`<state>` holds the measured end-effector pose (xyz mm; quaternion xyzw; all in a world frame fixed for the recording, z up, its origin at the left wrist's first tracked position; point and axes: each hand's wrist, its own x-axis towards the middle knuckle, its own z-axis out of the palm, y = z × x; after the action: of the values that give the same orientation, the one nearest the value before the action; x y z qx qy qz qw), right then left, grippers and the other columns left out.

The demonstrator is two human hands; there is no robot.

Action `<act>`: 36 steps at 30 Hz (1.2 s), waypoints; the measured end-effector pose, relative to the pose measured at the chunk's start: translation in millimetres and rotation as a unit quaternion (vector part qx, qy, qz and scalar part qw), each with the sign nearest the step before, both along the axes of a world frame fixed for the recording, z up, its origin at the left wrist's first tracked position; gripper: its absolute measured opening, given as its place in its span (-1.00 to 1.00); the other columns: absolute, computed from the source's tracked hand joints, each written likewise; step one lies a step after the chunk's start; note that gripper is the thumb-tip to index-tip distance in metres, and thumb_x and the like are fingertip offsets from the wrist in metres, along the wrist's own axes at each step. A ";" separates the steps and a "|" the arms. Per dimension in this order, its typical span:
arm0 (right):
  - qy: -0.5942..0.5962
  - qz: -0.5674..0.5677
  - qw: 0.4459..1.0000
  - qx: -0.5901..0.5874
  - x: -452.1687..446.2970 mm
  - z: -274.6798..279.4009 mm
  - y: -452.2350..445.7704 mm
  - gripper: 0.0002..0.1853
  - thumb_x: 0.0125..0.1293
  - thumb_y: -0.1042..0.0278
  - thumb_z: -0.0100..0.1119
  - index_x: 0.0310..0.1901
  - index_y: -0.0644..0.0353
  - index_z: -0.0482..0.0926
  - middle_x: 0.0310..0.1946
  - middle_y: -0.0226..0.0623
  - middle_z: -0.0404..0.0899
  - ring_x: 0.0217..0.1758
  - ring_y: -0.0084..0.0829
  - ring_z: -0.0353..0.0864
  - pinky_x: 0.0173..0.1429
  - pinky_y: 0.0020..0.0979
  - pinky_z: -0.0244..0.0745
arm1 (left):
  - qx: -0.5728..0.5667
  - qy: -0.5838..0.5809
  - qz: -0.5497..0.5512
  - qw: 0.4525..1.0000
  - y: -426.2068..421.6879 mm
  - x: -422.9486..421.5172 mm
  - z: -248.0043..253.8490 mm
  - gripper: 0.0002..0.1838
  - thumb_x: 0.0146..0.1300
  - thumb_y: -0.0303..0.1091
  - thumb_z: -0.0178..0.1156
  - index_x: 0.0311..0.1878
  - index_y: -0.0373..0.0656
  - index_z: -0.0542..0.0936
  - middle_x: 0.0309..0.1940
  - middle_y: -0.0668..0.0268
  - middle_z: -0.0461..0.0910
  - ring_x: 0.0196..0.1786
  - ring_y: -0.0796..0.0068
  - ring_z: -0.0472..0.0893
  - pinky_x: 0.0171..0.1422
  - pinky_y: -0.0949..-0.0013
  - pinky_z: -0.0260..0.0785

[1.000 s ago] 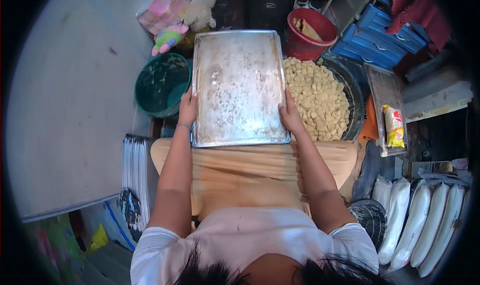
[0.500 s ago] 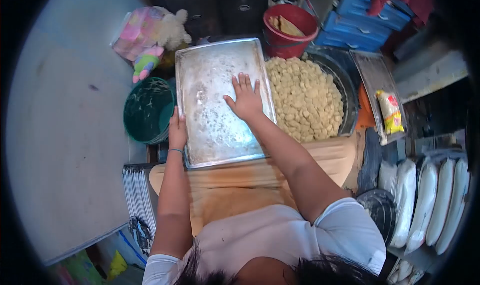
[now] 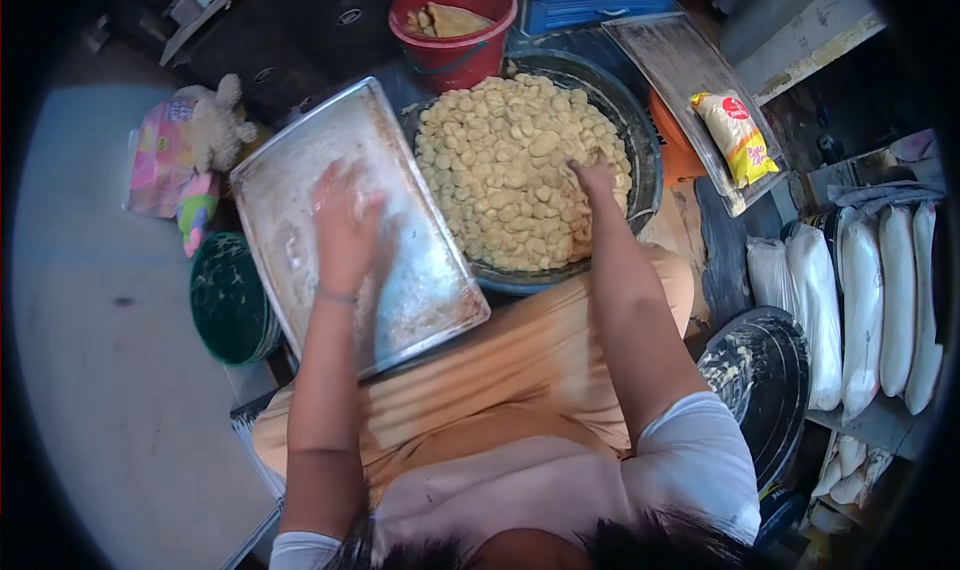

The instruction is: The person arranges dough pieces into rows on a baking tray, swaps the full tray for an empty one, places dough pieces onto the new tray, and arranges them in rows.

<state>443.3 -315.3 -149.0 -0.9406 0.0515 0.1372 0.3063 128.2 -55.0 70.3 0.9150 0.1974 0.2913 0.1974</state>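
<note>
A shallow metal baking tray (image 3: 290, 260) lies tilted across my lap. Over its face is my left hand (image 3: 347, 225), fingers spread and blurred by motion; I cannot tell whether it touches the metal. To the right, a wide black basin (image 3: 648, 160) holds a heap of small pale dough pieces (image 3: 510, 170). My right hand (image 3: 597, 180) reaches onto the right side of the heap, its fingers curled in on a dough piece and partly hidden.
A red bucket (image 3: 455, 60) stands behind the basin, a green bucket (image 3: 232, 305) left of the tray. A yellow-and-white packet (image 3: 735, 135) lies on a board (image 3: 650, 45) at right. Long white packages (image 3: 860, 310) and another black basin (image 3: 775, 390) are lower right.
My right hand has gone from the tray to the dough heap. My left hand has left the tray's edge and come over its face. The tray has turned, and the view has shifted right.
</note>
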 end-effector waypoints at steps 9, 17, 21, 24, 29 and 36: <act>0.125 0.247 0.911 -0.305 -92.9 -63.7 39.4 0.13 0.05 -0.29 0.30 0.54 0.01 -0.08 0.51 0.21 -0.11 0.56 0.12 -0.03 0.47 0.19 0.07 | -0.205 0.509 -0.087 0.832 -74.0 244.1 -187.5 -0.33 0.29 -0.02 0.16 0.42 -0.03 0.32 0.43 0.02 0.18 0.41 -0.03 0.29 0.43 -0.07 0.19; 0.121 0.111 0.975 -0.153 60.3 -51.5 -53.8 -0.03 0.09 -0.42 0.17 0.47 -0.07 0.19 0.52 -0.05 -0.06 0.54 0.06 -0.01 0.47 0.08 0.11 | -0.340 0.552 -0.013 0.761 -92.9 226.7 -253.5 0.14 -0.06 0.29 0.39 0.56 0.31 0.00 0.59 0.14 -0.38 0.58 -0.24 -0.24 0.49 -0.30 0.05; 0.146 0.118 0.969 -0.160 -9.3 -41.6 -19.8 0.08 0.01 -0.45 0.22 0.51 -0.10 0.09 0.54 0.09 -0.23 0.56 0.15 -0.11 0.47 0.14 0.08 | -0.273 0.623 -0.073 0.729 -112.2 201.6 -262.1 0.41 -0.36 0.22 0.58 0.57 0.41 -0.13 0.59 0.14 -0.44 0.56 -0.29 -0.22 0.42 -0.39 0.12; 0.210 0.240 0.929 -0.190 -28.5 -23.1 -18.7 0.14 -0.04 -0.35 0.36 0.53 -0.17 0.00 0.55 0.13 -0.34 0.55 0.24 -0.15 0.44 0.19 0.12 | -0.239 0.632 -0.075 0.734 -129.0 198.6 -252.9 0.41 -0.31 0.08 0.61 0.56 0.46 -0.19 0.58 0.16 -0.40 0.54 -0.30 -0.17 0.36 -0.42 0.18; 0.177 0.319 0.890 -0.273 -50.0 -2.4 -9.2 0.28 -0.18 0.05 0.60 0.54 -0.36 -0.13 0.54 0.15 -0.34 0.51 0.35 -0.10 0.35 0.14 0.34 | -0.159 0.583 -0.001 0.797 -151.1 201.4 -257.9 0.42 -0.27 -0.06 0.61 0.57 0.41 -0.24 0.55 0.00 -0.26 0.49 -0.37 0.01 0.42 -0.05 0.28; 0.025 0.232 0.963 -0.137 -38.9 -37.6 6.1 -0.21 -0.05 0.47 0.39 0.29 -0.26 0.39 0.36 -0.04 0.14 0.33 0.12 0.25 0.20 -0.13 0.53 | -0.219 0.426 0.003 0.878 -140.4 219.7 -267.9 -0.22 0.12 -0.46 0.25 0.42 0.24 0.25 0.31 0.03 0.17 0.24 -0.24 0.40 0.18 -0.03 0.47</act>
<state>404.3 -309.2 -186.6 -0.9561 -0.1422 0.2193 0.1327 347.9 -195.3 -197.6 0.8833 0.3239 -0.1772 0.2889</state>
